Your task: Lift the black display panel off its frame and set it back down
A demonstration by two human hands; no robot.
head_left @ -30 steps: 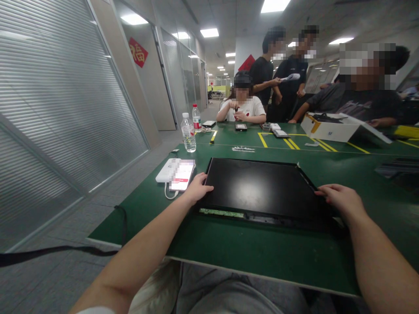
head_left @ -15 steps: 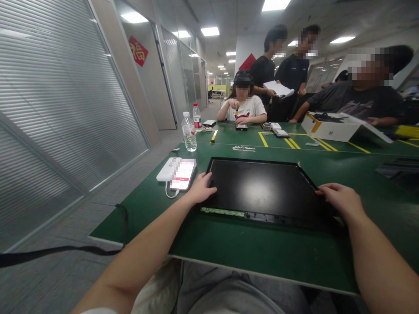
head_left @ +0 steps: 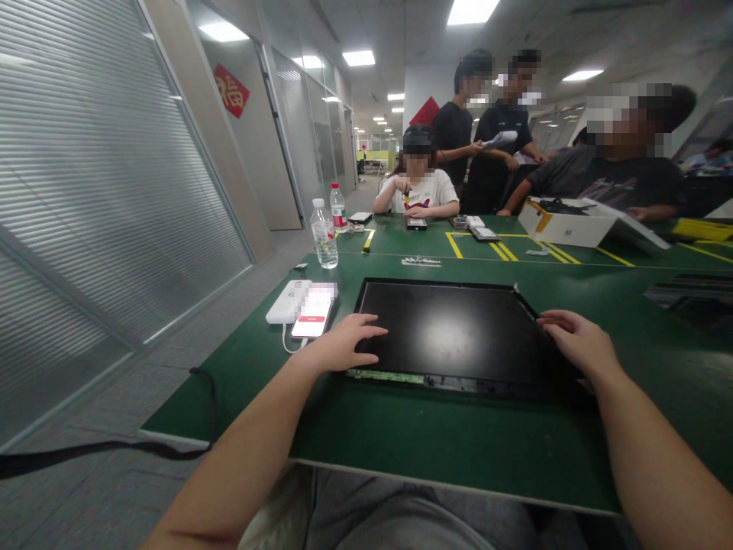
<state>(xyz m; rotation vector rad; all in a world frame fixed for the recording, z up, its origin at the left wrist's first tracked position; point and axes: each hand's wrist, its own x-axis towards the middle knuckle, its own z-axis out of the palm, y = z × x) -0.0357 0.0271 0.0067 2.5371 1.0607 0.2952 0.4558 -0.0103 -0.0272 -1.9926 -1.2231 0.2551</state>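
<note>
A flat black display panel (head_left: 452,328) lies on the green table (head_left: 435,435) in front of me, with a thin green circuit strip (head_left: 385,376) along its near edge. My left hand (head_left: 340,345) rests flat on the panel's near left corner, fingers stretched out and apart. My right hand (head_left: 576,341) lies over the panel's right edge, fingers extended and slightly curled, holding nothing that I can see.
A phone (head_left: 312,313) lies on a white power bank (head_left: 285,302) left of the panel. Two water bottles (head_left: 324,235) stand further back. Across the table sit a white box (head_left: 578,224), small devices, yellow tape lines and several people. The glass wall is on the left.
My left hand slid from the panel's left edge onto its surface, fingers now spread. My right hand shifted a little along the right edge. A standing person's paper moved.
</note>
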